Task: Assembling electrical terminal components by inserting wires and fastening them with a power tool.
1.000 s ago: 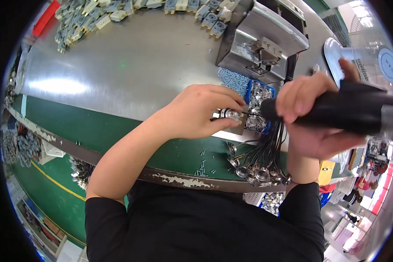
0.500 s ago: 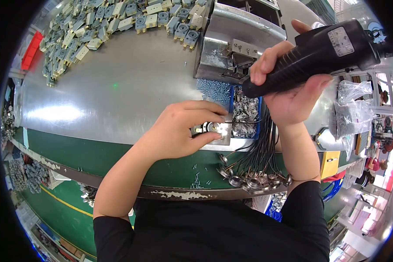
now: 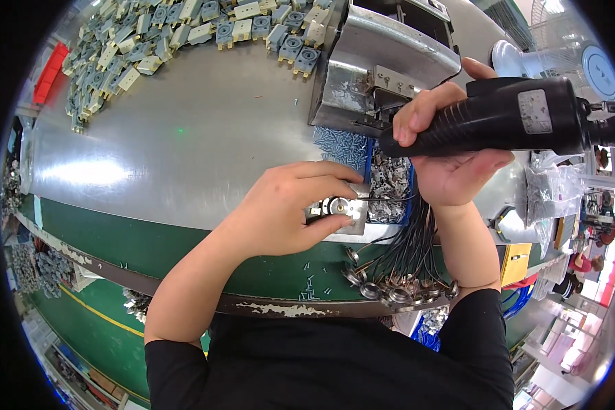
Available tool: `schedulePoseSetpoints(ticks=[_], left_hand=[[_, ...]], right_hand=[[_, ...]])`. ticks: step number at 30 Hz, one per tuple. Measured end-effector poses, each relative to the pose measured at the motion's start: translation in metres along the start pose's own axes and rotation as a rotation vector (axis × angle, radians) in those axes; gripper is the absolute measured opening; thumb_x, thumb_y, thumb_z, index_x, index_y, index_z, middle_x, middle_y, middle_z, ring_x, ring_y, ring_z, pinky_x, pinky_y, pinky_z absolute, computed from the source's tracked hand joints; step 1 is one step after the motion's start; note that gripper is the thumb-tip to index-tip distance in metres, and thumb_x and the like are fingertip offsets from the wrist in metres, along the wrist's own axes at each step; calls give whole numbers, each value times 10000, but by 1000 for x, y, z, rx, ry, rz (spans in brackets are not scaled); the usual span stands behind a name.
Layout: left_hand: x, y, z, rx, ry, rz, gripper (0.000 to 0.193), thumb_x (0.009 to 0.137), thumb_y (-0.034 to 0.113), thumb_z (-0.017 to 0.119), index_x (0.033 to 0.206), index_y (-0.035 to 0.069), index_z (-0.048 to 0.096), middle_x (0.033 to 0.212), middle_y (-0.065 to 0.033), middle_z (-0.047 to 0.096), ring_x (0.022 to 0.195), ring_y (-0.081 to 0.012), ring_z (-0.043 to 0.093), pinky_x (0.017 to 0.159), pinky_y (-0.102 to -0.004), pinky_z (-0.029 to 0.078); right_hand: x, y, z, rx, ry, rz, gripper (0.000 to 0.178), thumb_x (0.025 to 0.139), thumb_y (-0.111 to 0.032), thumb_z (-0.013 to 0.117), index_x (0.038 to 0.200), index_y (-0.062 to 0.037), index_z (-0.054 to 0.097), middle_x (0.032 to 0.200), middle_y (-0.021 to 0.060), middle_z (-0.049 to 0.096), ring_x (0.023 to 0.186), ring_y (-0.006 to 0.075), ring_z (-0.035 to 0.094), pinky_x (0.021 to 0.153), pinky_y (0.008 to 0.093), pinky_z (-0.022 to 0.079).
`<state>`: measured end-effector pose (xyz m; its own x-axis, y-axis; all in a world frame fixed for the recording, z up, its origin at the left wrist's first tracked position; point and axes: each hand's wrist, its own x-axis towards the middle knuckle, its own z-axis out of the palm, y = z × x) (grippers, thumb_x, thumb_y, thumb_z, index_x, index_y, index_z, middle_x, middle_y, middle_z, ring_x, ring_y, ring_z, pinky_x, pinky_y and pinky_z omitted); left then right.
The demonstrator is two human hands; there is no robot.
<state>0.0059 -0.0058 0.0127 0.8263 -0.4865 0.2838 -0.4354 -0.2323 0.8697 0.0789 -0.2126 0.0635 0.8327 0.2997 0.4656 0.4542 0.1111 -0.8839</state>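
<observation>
My left hand point(image 3: 290, 205) curves its thumb and fingers around a small round black-and-metal part point(image 3: 339, 206). That part rests on a flat metal plate point(image 3: 357, 222) near the table's front edge, and a thin black wire runs from it to the right. In my right hand point(image 3: 447, 160) is a black electric screwdriver point(image 3: 495, 119), gripped almost level with its nose to the left. Its nose lies close to the mouth of a metal screw feeder point(image 3: 383, 61); the bit itself is hidden. Below the nose sits a blue tray point(image 3: 389, 188) of small metal pieces.
Loose screws point(image 3: 340, 147) lie left of the tray. A bundle of black wires with round metal ends point(image 3: 400, 290) hangs at the front edge. Grey and cream switch-like parts point(image 3: 242, 27) pile up at the far left. Clear plastic bags point(image 3: 553, 188) stand right.
The rear of the screwdriver has swung down toward me, so it now lies more level. My left hand stays around the round part. The whole view has shifted slightly.
</observation>
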Motion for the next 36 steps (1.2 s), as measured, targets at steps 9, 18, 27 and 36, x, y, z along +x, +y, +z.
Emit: schedulePoseSetpoints(ticks=[9, 18, 27, 36], left_hand=[[-4, 2, 0, -55, 85, -53, 295, 780, 92, 771, 1044, 3, 674, 1193, -144, 683, 1083, -312, 670, 915, -390, 533], [-5, -4, 1, -158, 215, -5, 239, 771, 57, 811, 982, -12, 723, 1118, -176, 716, 999, -267, 704, 857, -343, 553], [-9, -2, -2, -237, 191, 18, 116, 762, 17, 798, 851, 0, 727, 1023, -157, 740, 905, -267, 728, 801, -342, 566], [-12, -5, 2, -116, 236, 113, 133, 775, 100, 809, 822, 21, 713, 973, -110, 748, 850, -255, 723, 729, -340, 577]], right_hand=[[12, -19, 0, 396, -157, -215, 995, 871, -825, 386, 1520, -92, 213, 854, 95, 525, 684, 190, 527, 640, 358, 459], [1, -47, 38, 461, -211, -139, 959, 875, -800, 437, 1537, -133, 244, 822, 45, 503, 619, 152, 519, 576, 329, 450], [-1, -55, 47, 474, -167, -97, 956, 875, -795, 447, 1535, -132, 249, 796, 43, 507, 591, 152, 513, 554, 333, 451], [-1, -58, 55, 481, -181, -25, 1009, 859, -807, 452, 1531, -85, 235, 787, 57, 521, 596, 167, 529, 568, 345, 467]])
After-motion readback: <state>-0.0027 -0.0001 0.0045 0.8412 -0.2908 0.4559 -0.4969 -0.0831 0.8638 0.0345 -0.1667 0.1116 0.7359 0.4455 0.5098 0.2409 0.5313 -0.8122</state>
